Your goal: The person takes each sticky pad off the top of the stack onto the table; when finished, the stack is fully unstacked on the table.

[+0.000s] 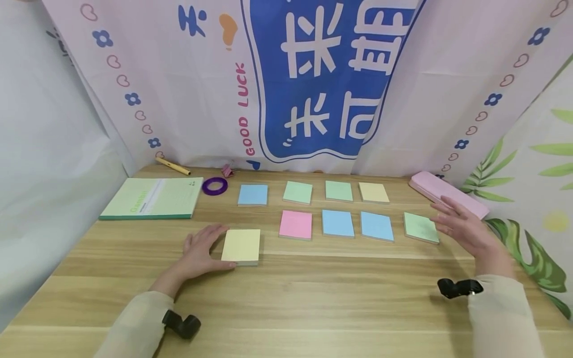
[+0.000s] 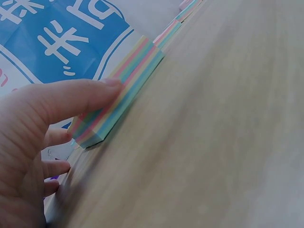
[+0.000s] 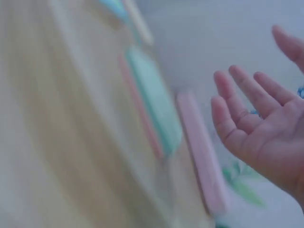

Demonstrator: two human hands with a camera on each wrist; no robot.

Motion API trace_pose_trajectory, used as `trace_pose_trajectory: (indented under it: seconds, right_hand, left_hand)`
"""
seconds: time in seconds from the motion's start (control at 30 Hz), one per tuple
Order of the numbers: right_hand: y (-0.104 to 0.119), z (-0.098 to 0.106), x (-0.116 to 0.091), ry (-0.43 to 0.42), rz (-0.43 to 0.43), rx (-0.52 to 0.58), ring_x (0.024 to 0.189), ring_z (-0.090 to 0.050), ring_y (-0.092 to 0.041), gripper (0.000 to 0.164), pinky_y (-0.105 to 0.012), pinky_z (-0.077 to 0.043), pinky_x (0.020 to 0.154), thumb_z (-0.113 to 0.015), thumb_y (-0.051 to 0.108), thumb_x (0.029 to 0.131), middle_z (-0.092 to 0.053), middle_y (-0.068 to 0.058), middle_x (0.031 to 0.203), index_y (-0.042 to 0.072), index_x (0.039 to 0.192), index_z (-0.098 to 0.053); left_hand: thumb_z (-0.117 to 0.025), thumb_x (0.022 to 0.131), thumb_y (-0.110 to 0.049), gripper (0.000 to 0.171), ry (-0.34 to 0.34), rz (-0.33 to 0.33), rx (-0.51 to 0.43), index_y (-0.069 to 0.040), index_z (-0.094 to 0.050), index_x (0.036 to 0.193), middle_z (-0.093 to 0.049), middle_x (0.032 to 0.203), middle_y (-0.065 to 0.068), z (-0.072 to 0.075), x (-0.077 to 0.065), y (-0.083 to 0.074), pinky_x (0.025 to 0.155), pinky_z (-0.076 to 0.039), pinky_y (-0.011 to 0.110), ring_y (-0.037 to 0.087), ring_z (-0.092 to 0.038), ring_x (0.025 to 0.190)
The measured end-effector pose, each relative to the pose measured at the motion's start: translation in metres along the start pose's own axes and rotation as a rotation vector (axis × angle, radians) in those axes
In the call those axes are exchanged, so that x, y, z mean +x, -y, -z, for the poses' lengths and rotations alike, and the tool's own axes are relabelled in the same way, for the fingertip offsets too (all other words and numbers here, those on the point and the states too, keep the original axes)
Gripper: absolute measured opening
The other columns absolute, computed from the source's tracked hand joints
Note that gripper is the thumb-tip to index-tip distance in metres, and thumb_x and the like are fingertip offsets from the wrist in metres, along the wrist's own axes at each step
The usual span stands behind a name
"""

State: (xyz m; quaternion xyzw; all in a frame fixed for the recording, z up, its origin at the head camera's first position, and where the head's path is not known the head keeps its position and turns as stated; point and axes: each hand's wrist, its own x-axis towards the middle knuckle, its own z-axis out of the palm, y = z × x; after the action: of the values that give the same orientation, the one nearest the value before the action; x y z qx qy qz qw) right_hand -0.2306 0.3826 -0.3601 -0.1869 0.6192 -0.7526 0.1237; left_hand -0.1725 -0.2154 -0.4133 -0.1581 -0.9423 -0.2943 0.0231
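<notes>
My left hand (image 1: 202,252) holds a pad of sticky notes (image 1: 241,244) with a pale yellow top, thumb on its near side and fingers at its far left corner. In the left wrist view the thumb lies along the striped, many-coloured edge of this thick pad (image 2: 128,90). My right hand (image 1: 463,229) hovers with fingers extended, holding nothing, beside a green sticky note pad (image 1: 421,227). The right wrist view, blurred, has the open palm (image 3: 270,118) apart from the green pad (image 3: 154,102). A pink pad (image 1: 296,224) and two blue pads (image 1: 337,223) share the green pad's row.
Behind stands another row: a blue pad (image 1: 252,195), two green pads (image 1: 297,192) and a cream pad (image 1: 373,192). A green notebook (image 1: 152,199), purple tape ring (image 1: 215,186), pink binder clip (image 1: 227,170) and yellow pen (image 1: 172,165) lie back left. At right sits a pink case (image 1: 447,191).
</notes>
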Motion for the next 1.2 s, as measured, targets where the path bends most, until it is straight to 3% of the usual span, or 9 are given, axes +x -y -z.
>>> trace_pose_trajectory:
  seconds: [0.07, 0.2, 0.37, 0.5, 0.63, 0.73, 0.87, 1.03, 1.2]
  right_hand:
    - [0.002, -0.013, 0.009, 0.068, 0.063, 0.077, 0.102, -0.051, -0.019, 0.057, -0.029, -0.041, 0.083, -0.026, -0.012, 0.089, -0.043, -0.001, 0.123, 0.013, 0.139, -0.012]
    - [0.002, -0.045, 0.031, 0.151, 0.107, 0.093, 0.103, -0.049, -0.023, 0.056, -0.031, -0.038, 0.087, -0.022, -0.014, 0.089, -0.037, -0.005, 0.129, 0.012, 0.138, -0.016]
    - [-0.005, -0.095, 0.061, 0.205, 0.120, 0.081, 0.102, -0.049, -0.023, 0.055, -0.034, -0.035, 0.090, -0.029, -0.010, 0.089, -0.030, -0.011, 0.133, 0.012, 0.138, -0.018]
    - [-0.014, -0.141, 0.084, 0.228, 0.081, 0.048, 0.102, -0.049, -0.025, 0.056, -0.036, -0.037, 0.089, -0.037, -0.007, 0.088, -0.023, -0.018, 0.136, 0.011, 0.137, -0.018]
    - [-0.029, -0.185, 0.103, 0.242, 0.027, -0.039, 0.103, -0.046, -0.034, 0.061, -0.042, -0.036, 0.089, -0.045, -0.006, 0.084, -0.022, -0.021, 0.135, 0.008, 0.137, -0.018]
    - [-0.041, -0.216, 0.113, 0.302, -0.010, -0.102, 0.103, -0.043, -0.040, 0.066, -0.046, -0.034, 0.089, -0.050, -0.005, 0.081, -0.024, -0.021, 0.135, 0.007, 0.137, -0.017]
    - [-0.054, -0.254, 0.121, 0.396, -0.061, -0.141, 0.103, -0.043, -0.042, 0.070, -0.040, -0.038, 0.086, -0.054, -0.002, 0.080, -0.023, -0.019, 0.136, 0.010, 0.138, -0.017]
    - [-0.070, -0.289, 0.126, 0.419, -0.098, -0.232, 0.099, -0.047, -0.037, 0.075, -0.034, -0.043, 0.081, -0.064, 0.005, 0.076, -0.025, -0.011, 0.136, 0.016, 0.137, -0.021]
    - [-0.084, -0.309, 0.127, 0.391, -0.148, -0.265, 0.092, -0.054, -0.025, 0.082, -0.033, -0.044, 0.078, -0.068, 0.010, 0.073, -0.023, -0.010, 0.138, 0.017, 0.138, -0.020]
  left_hand:
    - [-0.069, 0.058, -0.056, 0.095, 0.002, 0.000, 0.003, -0.011, -0.032, 0.133, -0.027, 0.133, 0.019, -0.001, 0.000, 0.000, 0.090, 0.005, 0.061, 0.037, -0.015, 0.122]
    - [-0.069, 0.058, -0.056, 0.095, 0.005, 0.005, 0.009, -0.011, -0.032, 0.133, -0.027, 0.133, 0.018, -0.002, 0.000, 0.001, 0.090, 0.005, 0.060, 0.036, -0.015, 0.122]
    - [-0.069, 0.058, -0.056, 0.095, 0.004, 0.010, 0.009, -0.012, -0.031, 0.133, -0.026, 0.134, 0.019, -0.001, 0.000, 0.001, 0.090, 0.006, 0.060, 0.037, -0.014, 0.122]
    - [-0.069, 0.058, -0.056, 0.095, 0.005, 0.011, 0.012, -0.011, -0.031, 0.133, -0.026, 0.134, 0.019, -0.001, -0.001, 0.000, 0.090, 0.005, 0.061, 0.037, -0.014, 0.122]
    - [-0.069, 0.058, -0.055, 0.095, 0.004, 0.011, 0.010, -0.011, -0.032, 0.133, -0.026, 0.134, 0.019, -0.001, 0.000, -0.001, 0.090, 0.005, 0.061, 0.038, -0.014, 0.122]
    - [-0.069, 0.057, -0.055, 0.095, 0.005, 0.013, 0.010, -0.011, -0.032, 0.132, -0.026, 0.134, 0.019, -0.001, 0.000, -0.001, 0.090, 0.005, 0.061, 0.038, -0.014, 0.122]
    - [-0.070, 0.057, -0.054, 0.095, 0.000, 0.013, 0.014, -0.011, -0.032, 0.132, -0.026, 0.134, 0.020, 0.001, 0.000, -0.002, 0.090, 0.005, 0.061, 0.038, -0.014, 0.122]
    - [-0.070, 0.057, -0.053, 0.094, -0.004, 0.005, 0.011, -0.011, -0.032, 0.132, -0.026, 0.134, 0.019, 0.001, 0.000, -0.002, 0.090, 0.005, 0.061, 0.038, -0.014, 0.122]
    - [-0.070, 0.057, -0.056, 0.095, -0.001, 0.007, 0.018, -0.012, -0.032, 0.133, -0.026, 0.134, 0.019, 0.000, 0.001, -0.002, 0.090, 0.004, 0.061, 0.038, -0.015, 0.122]
